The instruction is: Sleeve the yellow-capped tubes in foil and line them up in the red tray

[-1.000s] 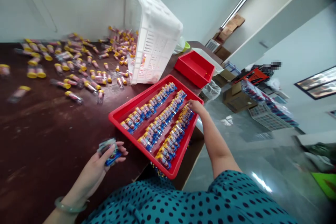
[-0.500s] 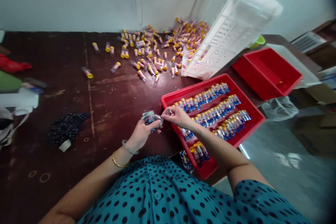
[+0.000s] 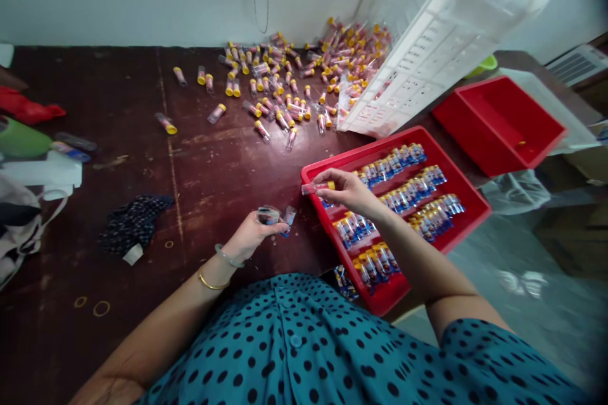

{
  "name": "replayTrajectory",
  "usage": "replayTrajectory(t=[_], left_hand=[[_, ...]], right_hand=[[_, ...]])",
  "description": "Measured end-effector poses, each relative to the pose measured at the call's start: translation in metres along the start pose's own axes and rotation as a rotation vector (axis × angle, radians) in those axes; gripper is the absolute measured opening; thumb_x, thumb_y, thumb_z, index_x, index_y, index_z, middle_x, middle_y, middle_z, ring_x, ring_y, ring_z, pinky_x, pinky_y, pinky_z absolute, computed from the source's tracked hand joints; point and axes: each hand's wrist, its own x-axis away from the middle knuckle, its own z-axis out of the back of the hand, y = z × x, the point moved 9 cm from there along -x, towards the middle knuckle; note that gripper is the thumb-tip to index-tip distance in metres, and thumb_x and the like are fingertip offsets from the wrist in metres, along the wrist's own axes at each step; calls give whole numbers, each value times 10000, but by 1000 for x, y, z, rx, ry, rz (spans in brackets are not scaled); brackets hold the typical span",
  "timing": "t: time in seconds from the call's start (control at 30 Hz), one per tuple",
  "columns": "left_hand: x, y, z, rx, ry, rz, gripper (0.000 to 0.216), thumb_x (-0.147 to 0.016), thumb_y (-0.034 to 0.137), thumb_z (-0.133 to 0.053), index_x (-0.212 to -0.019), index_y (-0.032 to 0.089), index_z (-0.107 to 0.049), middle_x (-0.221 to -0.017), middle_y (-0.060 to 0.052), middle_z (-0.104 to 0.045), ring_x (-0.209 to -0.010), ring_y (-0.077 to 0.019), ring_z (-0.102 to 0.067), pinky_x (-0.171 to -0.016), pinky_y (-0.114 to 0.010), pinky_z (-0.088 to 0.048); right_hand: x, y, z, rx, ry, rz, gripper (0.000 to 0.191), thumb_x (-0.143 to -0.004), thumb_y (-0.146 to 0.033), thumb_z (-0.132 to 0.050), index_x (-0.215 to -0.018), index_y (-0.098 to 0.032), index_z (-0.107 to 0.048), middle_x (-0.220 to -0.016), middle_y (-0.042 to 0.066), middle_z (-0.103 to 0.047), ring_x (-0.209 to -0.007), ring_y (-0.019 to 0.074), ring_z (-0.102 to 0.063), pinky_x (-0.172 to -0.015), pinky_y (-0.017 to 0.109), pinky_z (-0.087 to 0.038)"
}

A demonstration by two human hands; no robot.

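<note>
My right hand [image 3: 349, 191] pinches one small clear tube with a yellow cap [image 3: 317, 188], held over the near left corner of a red tray [image 3: 468, 199]. Three rows of packed blue and yellow tubes [image 3: 398, 193] lie in that tray. My left hand [image 3: 251, 235] rests on the dark wooden table [image 3: 204, 183], closed around a small bundle of clear tubes [image 3: 275, 216]. A heap of loose yellow-capped tubes [image 3: 294, 79] lies scattered at the far side of the table.
A tipped white plastic crate [image 3: 427, 57] leans beside the heap. A second red tray [image 3: 498, 123] sits at the far right table edge. A dark dotted cloth [image 3: 135, 221] and bags [image 3: 28, 164] lie on the left. Rubber bands [image 3: 92, 307] lie near the front.
The view swung left and down. My right hand left the tray's far row, met my left hand, and now holds one tube over the tray's near corner.
</note>
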Motion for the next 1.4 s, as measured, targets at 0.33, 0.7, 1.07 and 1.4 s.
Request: replayTrajectory(t=[0.33, 0.7, 1.07, 1.4], left_hand=[[7, 25, -11, -126, -42, -120, 246, -615, 300, -855, -618, 150, -659, -637, 4, -614, -612, -137, -529, -610, -265, -407], [18, 10, -43, 112, -132, 68, 306, -766, 396, -744, -941, 145, -719, -796, -54, -718, -682, -175, -626, -642, -284, -472], [15, 15, -58, 178, -70, 14, 312, -665, 304, -841, -935, 173, -756, -932, -43, -740, -879, -201, -643, -839, -315, -477], [15, 11, -61, 144, -66, 0, 310, -675, 301, -836, -955, 190, -760, -965, -38, -751, -915, -207, -647, -920, -351, -471]], right_hand=[[4, -23, -32, -288, -177, 25, 283, -807, -304, -724, -1011, -195, -562, -923, 20, -645, -744, 110, -608, -614, 227, -508], [19, -8, -29, 49, 52, 151, 230, -852, -351, -685, -985, -199, -575, -905, 23, -676, -798, 153, -646, -767, 298, -514], [62, 13, -40, -20, 212, 139, 266, -812, -394, -729, -1010, -227, -667, -1086, 48, -716, -1029, 210, -661, -982, 374, -475], [65, 5, -36, 64, 213, 223, 84, -846, -312, -708, -893, -242, -709, -1076, 43, -732, -1066, 219, -654, -1034, 404, -420]])
